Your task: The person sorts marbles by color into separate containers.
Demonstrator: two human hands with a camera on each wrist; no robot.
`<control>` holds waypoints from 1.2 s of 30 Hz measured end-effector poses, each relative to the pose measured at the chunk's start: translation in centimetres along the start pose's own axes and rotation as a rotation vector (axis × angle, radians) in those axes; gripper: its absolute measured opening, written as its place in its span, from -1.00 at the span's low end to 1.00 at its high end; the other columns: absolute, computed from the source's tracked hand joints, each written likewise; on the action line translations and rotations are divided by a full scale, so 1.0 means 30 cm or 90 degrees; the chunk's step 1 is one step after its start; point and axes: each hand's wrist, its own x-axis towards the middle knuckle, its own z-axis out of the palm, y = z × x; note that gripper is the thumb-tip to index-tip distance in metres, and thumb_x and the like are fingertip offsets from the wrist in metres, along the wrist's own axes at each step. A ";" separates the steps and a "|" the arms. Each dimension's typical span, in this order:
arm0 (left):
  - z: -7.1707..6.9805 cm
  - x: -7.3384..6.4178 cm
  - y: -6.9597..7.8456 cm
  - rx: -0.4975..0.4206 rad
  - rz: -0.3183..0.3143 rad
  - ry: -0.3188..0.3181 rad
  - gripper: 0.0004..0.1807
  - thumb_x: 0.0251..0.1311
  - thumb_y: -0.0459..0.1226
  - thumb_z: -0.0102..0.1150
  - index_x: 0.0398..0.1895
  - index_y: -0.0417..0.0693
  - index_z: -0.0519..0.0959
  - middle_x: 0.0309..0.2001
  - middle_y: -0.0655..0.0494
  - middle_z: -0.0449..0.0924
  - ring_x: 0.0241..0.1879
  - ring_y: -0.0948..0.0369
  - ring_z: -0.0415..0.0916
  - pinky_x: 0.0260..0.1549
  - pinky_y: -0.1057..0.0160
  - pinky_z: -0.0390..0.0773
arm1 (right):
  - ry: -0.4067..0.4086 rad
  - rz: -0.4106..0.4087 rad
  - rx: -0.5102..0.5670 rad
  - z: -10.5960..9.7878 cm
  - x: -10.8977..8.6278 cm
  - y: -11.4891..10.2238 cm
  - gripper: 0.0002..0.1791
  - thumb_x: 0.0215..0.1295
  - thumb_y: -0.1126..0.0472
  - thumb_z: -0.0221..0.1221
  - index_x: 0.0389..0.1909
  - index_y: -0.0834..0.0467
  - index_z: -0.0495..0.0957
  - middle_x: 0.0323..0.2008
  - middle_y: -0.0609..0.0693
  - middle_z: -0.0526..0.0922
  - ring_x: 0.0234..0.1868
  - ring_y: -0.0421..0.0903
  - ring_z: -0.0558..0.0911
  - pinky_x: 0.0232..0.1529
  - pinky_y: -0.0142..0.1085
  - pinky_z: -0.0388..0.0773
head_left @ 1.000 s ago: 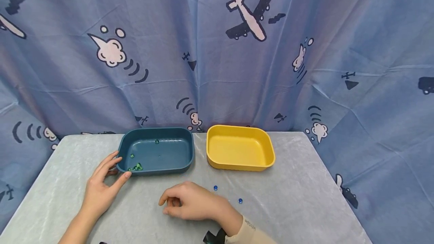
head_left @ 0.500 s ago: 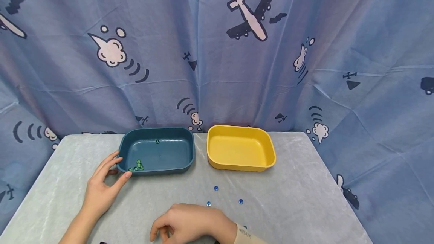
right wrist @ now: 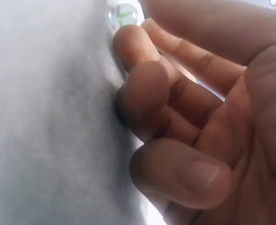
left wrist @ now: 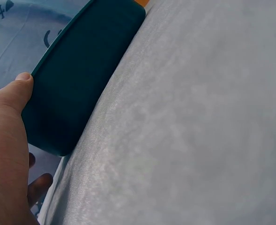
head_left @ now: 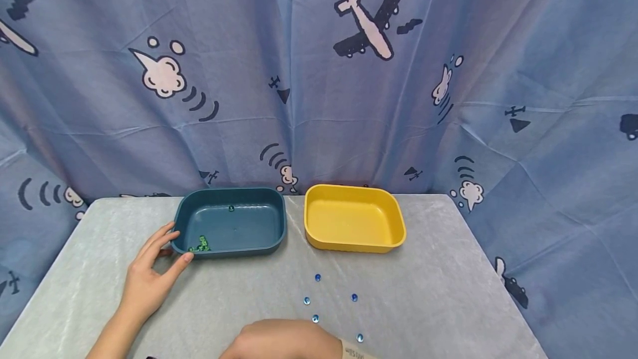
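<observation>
My left hand (head_left: 149, 273) rests at the near left corner of the teal tray (head_left: 239, 249), thumb on the front wall and fingers along the side. In the left wrist view the thumb (left wrist: 9, 101) presses the teal tray (left wrist: 81, 79). A cluster of green beads (head_left: 201, 245) lies inside that corner. My right hand (head_left: 284, 342) sits at the near table edge, half out of the head view. In the right wrist view its fingers (right wrist: 142, 89) are curled against the cloth, with a clear green bead (right wrist: 123, 14) just beyond one fingertip. Several blue beads (head_left: 315, 318) lie on the cloth nearby.
A yellow tray (head_left: 349, 247) stands right of the teal one, with nothing seen inside. One more green bead (head_left: 231, 208) lies near the teal tray's back wall. The grey cloth-covered table (head_left: 448, 292) ends at a blue patterned curtain (head_left: 319, 71) behind.
My right hand has drawn back toward me, from mid-table to the near edge, uncovering more blue beads. The left hand and both trays have not moved.
</observation>
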 end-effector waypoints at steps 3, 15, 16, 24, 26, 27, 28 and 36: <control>0.001 -0.001 0.001 0.004 -0.002 0.001 -0.33 0.14 -0.52 0.61 0.37 -0.27 0.63 0.55 -0.06 0.46 0.28 0.58 0.45 0.09 0.64 0.48 | 0.005 -0.019 -0.007 0.012 -0.003 -0.010 -0.88 0.67 0.09 0.24 -0.04 -0.11 0.76 -0.42 -0.36 0.63 -0.49 -0.55 0.53 -0.46 -0.58 0.60; 0.003 -0.005 0.004 0.004 -0.005 -0.002 -0.32 0.14 -0.51 0.61 0.38 -0.24 0.63 0.54 -0.08 0.46 0.24 0.56 0.48 0.07 0.65 0.48 | 0.088 -0.037 -0.009 0.041 -0.018 0.012 -0.88 0.62 0.05 0.26 -0.08 -0.10 0.78 -0.42 -0.35 0.55 -0.46 -0.57 0.46 -0.59 -0.53 0.52; 0.003 -0.005 0.004 0.004 -0.006 -0.002 -0.32 0.15 -0.51 0.61 0.38 -0.24 0.63 0.55 -0.08 0.46 0.23 0.55 0.49 0.07 0.65 0.48 | 0.095 -0.044 -0.006 0.042 -0.021 0.013 -0.88 0.62 0.06 0.26 -0.06 -0.09 0.76 -0.40 -0.35 0.55 -0.44 -0.57 0.45 -0.58 -0.53 0.53; 0.000 -0.002 0.002 0.004 -0.004 -0.001 -0.31 0.15 -0.52 0.61 0.39 -0.22 0.63 0.56 -0.03 0.45 0.24 0.53 0.50 0.07 0.64 0.48 | 0.048 0.043 -0.003 0.033 -0.003 0.005 -0.86 0.62 0.00 0.26 -0.15 -0.20 0.79 -0.49 -0.38 0.58 -0.55 -0.52 0.48 -0.62 -0.49 0.54; 0.000 -0.002 0.001 0.005 -0.001 -0.001 -0.30 0.14 -0.52 0.61 0.39 -0.20 0.63 0.56 -0.03 0.45 0.25 0.55 0.48 0.07 0.64 0.48 | 0.030 0.059 -0.019 0.029 0.002 0.002 -0.85 0.62 -0.01 0.26 -0.18 -0.22 0.78 -0.50 -0.39 0.58 -0.57 -0.51 0.47 -0.60 -0.50 0.54; -0.001 -0.003 -0.001 0.006 0.001 -0.001 -0.30 0.14 -0.52 0.61 0.40 -0.19 0.63 0.55 -0.03 0.45 0.25 0.55 0.48 0.07 0.64 0.48 | 0.022 0.054 -0.025 0.028 0.003 -0.001 -0.85 0.63 -0.01 0.26 -0.17 -0.22 0.78 -0.49 -0.39 0.58 -0.56 -0.51 0.48 -0.59 -0.51 0.54; 0.000 -0.003 -0.002 0.008 0.002 -0.001 -0.29 0.13 -0.52 0.61 0.40 -0.18 0.63 0.55 -0.03 0.45 0.26 0.56 0.47 0.07 0.65 0.47 | 0.018 0.051 -0.031 0.026 0.003 -0.002 -0.86 0.63 -0.01 0.26 -0.17 -0.22 0.78 -0.49 -0.39 0.58 -0.56 -0.51 0.48 -0.57 -0.53 0.54; 0.002 -0.006 -0.008 0.006 0.000 0.000 -0.28 0.13 -0.52 0.62 0.41 -0.14 0.64 0.56 -0.02 0.45 0.22 0.54 0.50 0.06 0.65 0.48 | 0.011 0.038 -0.041 -0.001 0.009 0.015 -0.88 0.65 0.10 0.26 -0.02 -0.11 0.77 -0.40 -0.40 0.64 -0.47 -0.56 0.49 -0.35 -0.66 0.56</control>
